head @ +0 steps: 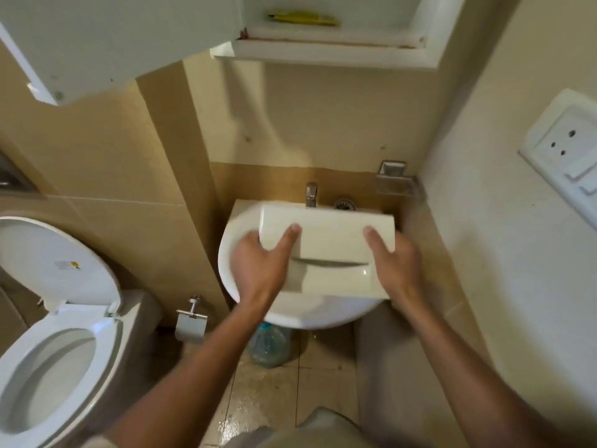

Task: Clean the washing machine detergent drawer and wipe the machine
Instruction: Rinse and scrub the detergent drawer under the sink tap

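Observation:
I hold the cream-white detergent drawer (329, 247) over the small white basin (239, 221), its front panel with the recessed handle slot facing me. My left hand (258, 263) grips its left end, thumb on top of the panel. My right hand (397, 263) grips the right end the same way. The drawer's compartments are hidden behind the panel. A chrome tap (311, 194) stands at the back of the basin, just beyond the drawer. The washing machine is out of view.
A toilet (48, 367) with raised lid stands at the left. An empty paper holder (191, 320) hangs on the wall. A plastic water bottle (269, 347) sits under the basin. A soap dish (397, 184) and wall socket (562, 147) are right. An open cabinet (323, 43) hangs overhead.

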Available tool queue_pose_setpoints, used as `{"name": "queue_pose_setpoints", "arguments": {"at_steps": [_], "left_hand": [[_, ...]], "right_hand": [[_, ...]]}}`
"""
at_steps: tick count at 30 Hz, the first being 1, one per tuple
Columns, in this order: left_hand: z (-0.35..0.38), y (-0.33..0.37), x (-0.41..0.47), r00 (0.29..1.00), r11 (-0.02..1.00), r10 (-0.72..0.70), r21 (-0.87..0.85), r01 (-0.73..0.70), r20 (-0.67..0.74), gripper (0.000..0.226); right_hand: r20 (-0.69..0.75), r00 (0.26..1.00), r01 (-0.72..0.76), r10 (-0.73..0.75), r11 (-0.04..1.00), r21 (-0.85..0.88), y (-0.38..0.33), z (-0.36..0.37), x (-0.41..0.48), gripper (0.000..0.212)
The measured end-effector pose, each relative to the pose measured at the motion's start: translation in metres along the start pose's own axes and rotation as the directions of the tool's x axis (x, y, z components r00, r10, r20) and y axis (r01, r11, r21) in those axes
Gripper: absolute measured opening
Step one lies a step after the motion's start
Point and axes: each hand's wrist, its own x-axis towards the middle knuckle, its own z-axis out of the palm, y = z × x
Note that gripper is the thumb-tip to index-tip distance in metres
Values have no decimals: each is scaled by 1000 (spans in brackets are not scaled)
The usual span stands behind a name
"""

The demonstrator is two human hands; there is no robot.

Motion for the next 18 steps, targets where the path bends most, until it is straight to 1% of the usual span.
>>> {"name": "queue_pose_setpoints", "arguments": {"at_steps": [1,2,3,4,5,6,7,8,9,10,11,12,13,14,15,16,18], "left_hand": [[-6,21,5,998,996,60,-65,-60,-10,32],[-12,47,11,991,983,122,-129,-128,-50,34],[-20,72,15,975,959,194,-189,-213,-110,36],[-29,96,15,943,916,286,-240,-322,-172,36],[-38,116,11,892,853,387,-277,-443,-236,39],[-46,133,5,822,772,480,-298,-562,-308,44],[-52,140,1,751,706,546,-278,-651,-372,49],[-53,139,-1,697,671,591,-232,-704,-407,53],[-51,130,0,684,667,611,-206,-716,-398,52],[-44,109,3,738,713,580,-224,-665,-344,47],[-36,84,6,845,802,475,-274,-530,-245,38],[-27,56,9,943,902,313,-274,-333,-115,31],[-20,30,7,993,975,115,-195,-111,13,27],[-12,3,3,996,996,-43,-70,48,83,29],[-7,-18,-3,988,993,-121,9,120,97,32],[-5,-31,-7,987,992,-125,24,123,99,34],[-6,-33,-3,990,997,-67,-34,72,127,33]], "right_hand": [[-44,996,82,-81,996,23,-20,-6,7,22],[-98,980,180,-174,982,61,-46,-14,17,20],[-155,952,281,-263,954,106,-74,-23,25,16],[-214,912,384,-350,911,149,-102,-33,27,13],[-278,851,501,-445,845,184,-125,-43,26,12],[-353,771,617,-530,759,208,-143,-50,20,13],[-427,684,712,-592,670,211,-152,-53,15,14],[-480,614,772,-626,602,204,-153,-51,8,13],[-503,589,791,-632,580,197,-146,-45,4,11],[-491,637,743,-594,642,188,-124,-35,3,11],[-421,747,626,-515,759,181,-98,-25,4,12],[-279,882,429,-380,893,139,-69,-15,5,12],[-94,982,170,-164,984,53,-41,-5,4,16],[41,997,-68,70,996,-60,-12,3,-1,24],[93,972,-202,214,972,-120,12,7,-8,31],[87,964,-244,253,965,-99,29,10,-15,34],[43,973,-226,226,974,-8,35,11,-26,33]]}}
